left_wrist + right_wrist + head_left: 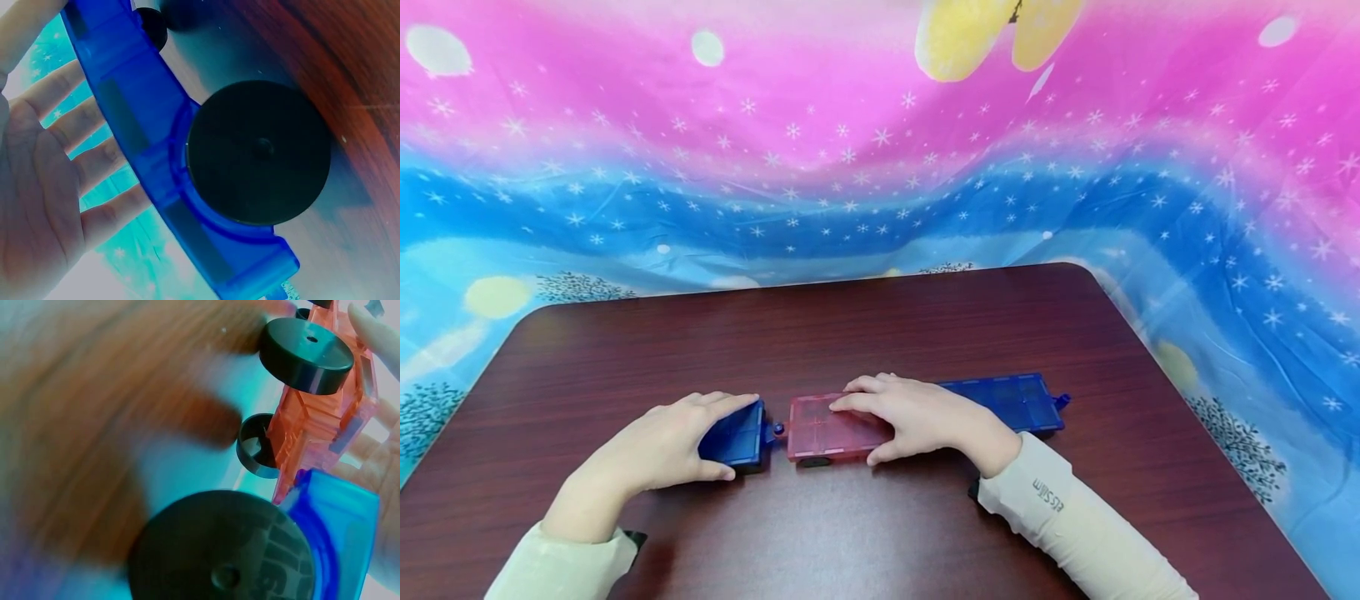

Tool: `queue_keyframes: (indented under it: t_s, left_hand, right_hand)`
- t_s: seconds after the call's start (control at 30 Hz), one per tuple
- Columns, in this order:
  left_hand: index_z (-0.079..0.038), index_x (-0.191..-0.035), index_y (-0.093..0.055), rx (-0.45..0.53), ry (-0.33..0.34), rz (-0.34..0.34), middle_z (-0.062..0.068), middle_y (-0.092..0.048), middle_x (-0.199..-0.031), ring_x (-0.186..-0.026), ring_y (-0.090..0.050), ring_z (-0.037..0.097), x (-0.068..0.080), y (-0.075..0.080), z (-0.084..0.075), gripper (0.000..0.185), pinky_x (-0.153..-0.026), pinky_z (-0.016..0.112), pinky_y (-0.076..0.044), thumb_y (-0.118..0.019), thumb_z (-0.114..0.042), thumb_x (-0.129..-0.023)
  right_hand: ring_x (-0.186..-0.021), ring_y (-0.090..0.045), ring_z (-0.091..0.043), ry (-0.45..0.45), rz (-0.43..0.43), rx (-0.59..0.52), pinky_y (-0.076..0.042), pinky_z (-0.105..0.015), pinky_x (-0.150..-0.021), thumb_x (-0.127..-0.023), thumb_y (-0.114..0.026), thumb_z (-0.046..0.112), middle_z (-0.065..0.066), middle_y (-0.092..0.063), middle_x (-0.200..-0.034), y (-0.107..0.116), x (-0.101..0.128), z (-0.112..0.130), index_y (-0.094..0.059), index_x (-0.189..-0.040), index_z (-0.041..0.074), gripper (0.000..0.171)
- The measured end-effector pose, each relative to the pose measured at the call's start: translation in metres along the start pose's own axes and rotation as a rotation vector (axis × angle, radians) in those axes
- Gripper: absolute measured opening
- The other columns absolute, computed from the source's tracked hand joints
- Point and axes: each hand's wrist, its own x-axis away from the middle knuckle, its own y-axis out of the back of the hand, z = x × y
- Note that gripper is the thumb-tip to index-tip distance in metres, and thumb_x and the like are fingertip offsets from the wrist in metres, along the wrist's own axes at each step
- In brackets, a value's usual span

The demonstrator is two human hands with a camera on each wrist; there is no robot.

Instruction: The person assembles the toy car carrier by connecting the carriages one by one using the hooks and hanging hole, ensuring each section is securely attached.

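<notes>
Three translucent toy train cars with black wheels form a row across the dark wooden table. At the left end, my left hand (662, 446) holds a blue car (733, 437) (128, 94), thumb at its near edge and fingers along the far side. The middle car is a red one (831, 425) (312, 428); my right hand (925, 417) grips it from above, thumb on the near side, covering its right end. Partly behind that wrist lies a second blue car (1007, 400) (344, 519). A small blue coupling (777, 429) sits between the left blue car and the red car.
The brown table (790, 342) has rounded far corners. Behind and beside it hangs a pink and blue cloth (850, 167) printed with snowflakes. A blue hitch (1062, 402) sticks out from the right end of the row.
</notes>
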Motion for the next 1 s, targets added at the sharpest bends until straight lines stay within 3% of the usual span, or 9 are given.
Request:
queue_keyframes:
  t_s: [0.27, 1.0]
  left_hand:
    - [-0.026, -0.139, -0.042, -0.010, -0.012, -0.022, 0.004, -0.052, -0.131, -0.114, -0.052, 0.027, 0.004, 0.004, 0.000, 0.083, -0.085, 0.051, -0.048, -0.077, -0.049, -0.068]
    - [-0.028, -0.136, -0.045, -0.030, -0.021, -0.109, 0.000, -0.054, -0.129, -0.116, -0.052, 0.026, 0.023, 0.018, -0.003, 0.072, -0.086, 0.051, -0.048, -0.071, -0.051, -0.073]
  right_hand:
    - [-0.121, -0.041, -0.014, -0.016, -0.016, 0.004, -0.045, -0.038, -0.093, -0.075, -0.072, 0.047, 0.006, -0.037, -0.141, 0.001, 0.004, 0.000, -0.036, -0.141, 0.034, 0.076]
    - [-0.126, -0.040, -0.011, -0.065, -0.095, 0.015, -0.043, -0.038, -0.099, -0.083, -0.062, 0.047, 0.009, -0.040, -0.140, 0.009, 0.028, -0.009, -0.040, -0.139, 0.030, 0.062]
